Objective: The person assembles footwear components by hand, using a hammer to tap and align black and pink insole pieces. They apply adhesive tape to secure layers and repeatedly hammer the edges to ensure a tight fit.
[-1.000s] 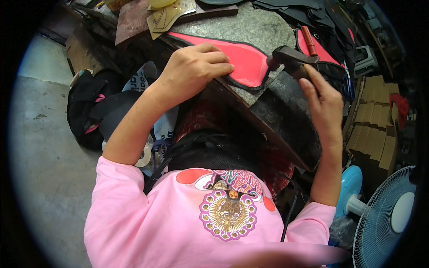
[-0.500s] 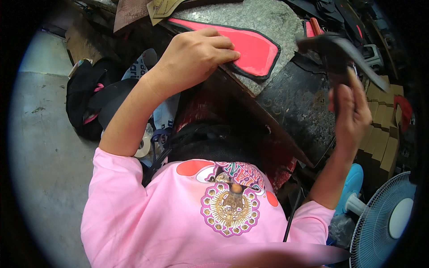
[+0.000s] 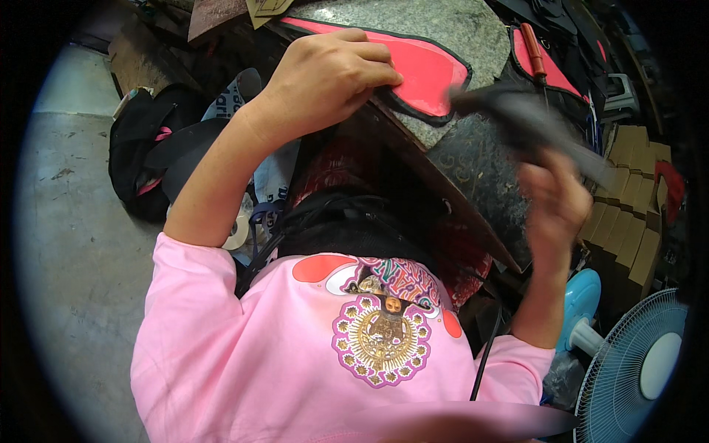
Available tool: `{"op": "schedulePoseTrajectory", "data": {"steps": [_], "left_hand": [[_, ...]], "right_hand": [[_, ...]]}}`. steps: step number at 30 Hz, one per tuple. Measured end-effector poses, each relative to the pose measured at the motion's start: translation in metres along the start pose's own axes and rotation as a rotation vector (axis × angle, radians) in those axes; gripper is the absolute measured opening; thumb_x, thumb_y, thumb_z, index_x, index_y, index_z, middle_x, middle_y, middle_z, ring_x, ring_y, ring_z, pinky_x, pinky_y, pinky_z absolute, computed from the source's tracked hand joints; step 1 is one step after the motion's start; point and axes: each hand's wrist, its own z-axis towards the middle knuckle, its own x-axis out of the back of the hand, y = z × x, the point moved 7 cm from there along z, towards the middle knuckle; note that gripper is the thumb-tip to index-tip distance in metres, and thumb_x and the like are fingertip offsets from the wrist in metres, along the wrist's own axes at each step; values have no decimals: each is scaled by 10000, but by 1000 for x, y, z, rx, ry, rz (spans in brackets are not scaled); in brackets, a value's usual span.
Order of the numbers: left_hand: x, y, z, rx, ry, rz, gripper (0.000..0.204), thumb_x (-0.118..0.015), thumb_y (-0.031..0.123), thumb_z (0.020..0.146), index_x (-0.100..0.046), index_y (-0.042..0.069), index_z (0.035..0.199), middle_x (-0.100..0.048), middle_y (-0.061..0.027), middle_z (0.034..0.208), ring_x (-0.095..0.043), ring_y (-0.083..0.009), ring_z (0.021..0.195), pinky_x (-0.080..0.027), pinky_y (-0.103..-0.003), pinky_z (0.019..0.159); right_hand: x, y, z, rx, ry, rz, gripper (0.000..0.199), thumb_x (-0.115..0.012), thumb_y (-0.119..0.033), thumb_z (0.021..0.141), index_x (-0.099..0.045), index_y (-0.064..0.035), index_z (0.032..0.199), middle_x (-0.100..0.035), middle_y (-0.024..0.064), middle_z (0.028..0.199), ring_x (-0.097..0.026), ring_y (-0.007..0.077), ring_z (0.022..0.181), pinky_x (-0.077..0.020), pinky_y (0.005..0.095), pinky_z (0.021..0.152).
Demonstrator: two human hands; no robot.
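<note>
A flat, curved pink panel [image 3: 432,74] with black edging lies on a speckled stone slab [image 3: 484,33]. My left hand [image 3: 332,77] is closed on its near edge, thumb and fingers pinching it. In my right hand [image 3: 557,196] is a hammer [image 3: 535,122], smeared by motion. One end of its dark head points at the panel's right edge; whether it touches cannot be told. Behind the hammer lies a second pink piece with black edging [image 3: 565,77], and a red-handled tool [image 3: 530,48] rests on it.
A worn dark board [image 3: 480,162] adjoins the slab. Stacked brown cardboard pieces [image 3: 628,229] stand at the right, above a blue and white fan [image 3: 653,362]. To the left, a black bag [image 3: 133,170] sits on the grey floor [image 3: 70,214], near a roll of tape [image 3: 238,232].
My right hand and the hammer have moved left and lower, bringing the hammer head close to the panel. The red-handled tool shows more fully. My left hand keeps its pinch, shifted slightly.
</note>
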Motion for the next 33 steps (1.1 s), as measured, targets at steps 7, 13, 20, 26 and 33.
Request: {"op": "schedulePoseTrajectory", "data": {"steps": [7, 13, 20, 26, 33], "left_hand": [[-1, 1, 0, 29, 9, -11, 360, -713, 10, 693, -743, 135, 1029, -706, -4, 1016, -666, -226, 936, -553, -333, 784], [2, 3, 2, 9, 90, 18, 207, -734, 96, 722, -719, 158, 919, -663, 48, 909, -646, -176, 881, -537, -312, 718], [4, 2, 2, 23, 120, -1, 211, -732, 81, 705, -718, 146, 905, -668, 38, 905, -652, -183, 873, -539, -316, 705], [2, 2, 3, 63, 35, -32, 317, -716, 8, 668, -745, 115, 965, -715, -6, 971, -673, -214, 903, -561, -319, 755], [2, 6, 5, 110, 41, -58, 340, -711, 1, 644, -738, 109, 965, -711, -9, 972, -670, -211, 894, -560, -328, 741]], "right_hand": [[16, 22, 7, -128, -10, -208, 343, -671, -190, 957, -644, -53, 1270, -661, 98, 862, -582, 172, 646, -483, 296, 614], [-13, 48, -5, -244, -203, -19, 358, -626, -231, 988, -617, -29, 1284, -646, 109, 866, -600, 202, 727, -485, 288, 660], [23, 41, 17, -187, 76, -76, 334, -682, -212, 951, -651, -39, 1235, -698, 181, 905, -661, 313, 692, -526, 315, 662], [-10, 54, 13, -270, -135, -152, 349, -689, -219, 947, -656, -34, 1240, -720, 182, 986, -724, 263, 827, -542, 322, 742], [18, 63, 26, -295, 192, 77, 395, -666, -256, 975, -634, -38, 1303, -747, 115, 1006, -698, 146, 837, -543, 304, 721]]}}
